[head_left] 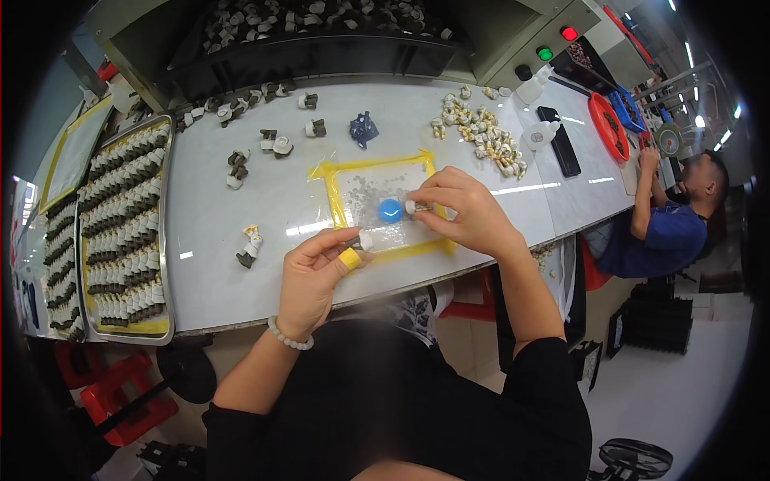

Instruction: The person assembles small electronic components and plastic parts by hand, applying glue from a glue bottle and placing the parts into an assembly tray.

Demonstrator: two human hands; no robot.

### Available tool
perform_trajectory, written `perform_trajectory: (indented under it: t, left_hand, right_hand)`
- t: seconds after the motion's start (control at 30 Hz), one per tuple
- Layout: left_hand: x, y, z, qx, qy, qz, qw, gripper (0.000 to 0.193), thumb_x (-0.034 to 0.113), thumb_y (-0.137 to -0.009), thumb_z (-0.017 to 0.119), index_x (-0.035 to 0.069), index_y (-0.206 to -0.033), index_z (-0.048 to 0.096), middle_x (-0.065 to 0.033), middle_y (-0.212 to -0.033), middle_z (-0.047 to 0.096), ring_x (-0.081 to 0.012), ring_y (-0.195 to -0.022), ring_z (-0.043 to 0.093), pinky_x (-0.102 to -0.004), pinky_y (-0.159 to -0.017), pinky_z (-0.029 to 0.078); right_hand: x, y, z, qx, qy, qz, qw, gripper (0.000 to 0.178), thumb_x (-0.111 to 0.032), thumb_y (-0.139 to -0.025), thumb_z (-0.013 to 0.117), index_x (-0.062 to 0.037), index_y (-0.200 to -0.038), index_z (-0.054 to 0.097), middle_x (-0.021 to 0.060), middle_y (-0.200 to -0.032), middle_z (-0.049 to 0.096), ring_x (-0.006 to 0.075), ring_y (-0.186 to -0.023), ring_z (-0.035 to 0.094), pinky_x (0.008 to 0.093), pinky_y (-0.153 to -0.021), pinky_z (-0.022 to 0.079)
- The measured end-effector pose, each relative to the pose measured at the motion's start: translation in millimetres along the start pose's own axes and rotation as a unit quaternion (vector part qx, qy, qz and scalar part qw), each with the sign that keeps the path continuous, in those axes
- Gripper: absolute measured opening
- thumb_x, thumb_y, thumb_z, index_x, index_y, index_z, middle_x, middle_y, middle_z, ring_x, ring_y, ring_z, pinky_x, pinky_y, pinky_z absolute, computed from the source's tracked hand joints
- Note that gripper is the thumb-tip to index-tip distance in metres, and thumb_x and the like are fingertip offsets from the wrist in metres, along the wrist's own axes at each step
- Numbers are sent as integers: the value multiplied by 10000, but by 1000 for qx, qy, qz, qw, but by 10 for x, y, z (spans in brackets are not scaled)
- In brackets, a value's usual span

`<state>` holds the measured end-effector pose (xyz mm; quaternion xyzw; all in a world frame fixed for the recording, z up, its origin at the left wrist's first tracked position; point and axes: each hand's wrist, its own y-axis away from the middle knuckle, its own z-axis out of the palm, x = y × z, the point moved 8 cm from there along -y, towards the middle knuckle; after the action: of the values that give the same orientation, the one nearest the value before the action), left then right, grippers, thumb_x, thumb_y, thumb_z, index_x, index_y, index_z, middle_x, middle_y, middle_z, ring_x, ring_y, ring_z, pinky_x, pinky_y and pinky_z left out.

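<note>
My left hand point(317, 276) pinches a small white and dark grey figurine piece point(365, 241) between thumb and fingers. Yellow tape wraps one of its fingertips. Across from it, my right hand point(465, 210) is closed on a small whitish figurine part point(413, 207), partly hidden by the fingers. That part is held just beside a round blue cap-like dish point(391, 211). Under the dish lies a clear sheet edged with yellow tape point(335, 196), spotted with grey marks. One assembled-looking figurine point(249, 245), dark below and white and yellow above, rests left of my left hand.
Metal trays point(170, 240) with rows of figurine pieces stand at left. Loose white-and-yellow parts point(485, 136) are heaped at right, near white bottles point(539, 135) and a black case point(559, 142). A crumpled blue wrapper point(363, 129) lies behind the sheet. A co-worker point(662, 232) sits at far right.
</note>
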<state>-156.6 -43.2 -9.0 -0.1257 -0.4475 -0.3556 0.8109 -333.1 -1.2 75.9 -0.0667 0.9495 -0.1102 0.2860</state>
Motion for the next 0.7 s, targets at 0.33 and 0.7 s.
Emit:
perform_trajectory:
  t: [0.33,0.7]
  left_hand:
    - [-38,1,-20,13,40,-5,999,293,-44,-859,582,-63,-1147,530,-164,-1011,619,-247,-883,657,-332,-824,551]
    - [-10,6,-9,8,57,3,998,236,-45,-852,595,-55,-1081,536,-166,-992,618,-257,-865,661,-343,-799,559]
  right_hand:
    - [-220,-141,221,-44,134,-69,988,164,-104,-709,669,-69,-868,683,55,-768,580,235,-782,573,356,-698,460]
    - [-114,-71,158,5,16,18,1000,230,-45,-728,684,-35,-957,693,86,-827,627,237,-771,595,317,-699,482]
